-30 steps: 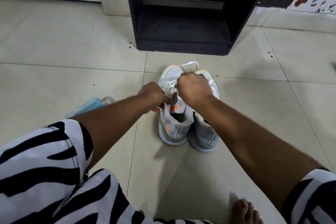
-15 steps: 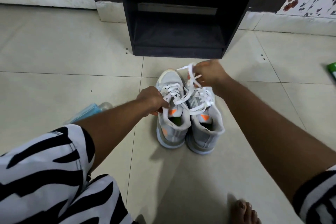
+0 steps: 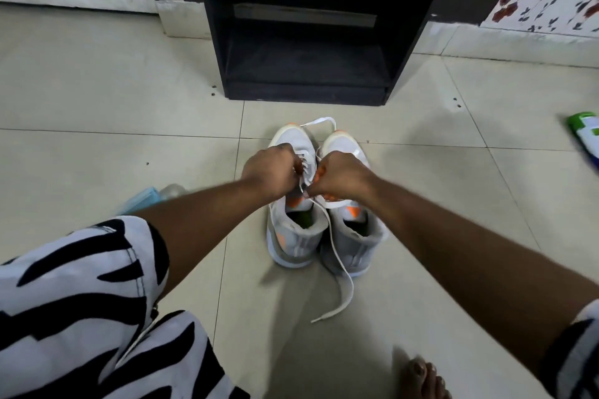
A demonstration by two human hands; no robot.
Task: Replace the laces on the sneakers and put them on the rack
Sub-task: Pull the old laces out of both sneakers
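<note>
The tiled floor (image 3: 97,100) carries everything here, and at its far edge against the wall stands the dark rack (image 3: 304,42), its low shelf open toward the person, a fitting place for the shoes once they are laced. Just in front of the rack, near the middle of the floor, the two grey sneakers (image 3: 293,236) sit side by side and touching, toes toward the rack and heels toward the person, probably so both hands can work the eyelets from above. The left hand (image 3: 272,172) is curled over the left shoe's lacing and appears to pinch the white lace (image 3: 340,269) there; the right hand (image 3: 343,176) is closed on the same lace close by, so the two seem to be pulling it snug or starting a knot. One loose end trails back between the heels onto the floor, and a loop lies past the toes. A bare foot (image 3: 421,376) rests near the floor's near edge, and a green packet (image 3: 583,129) lies at its right edge.
</note>
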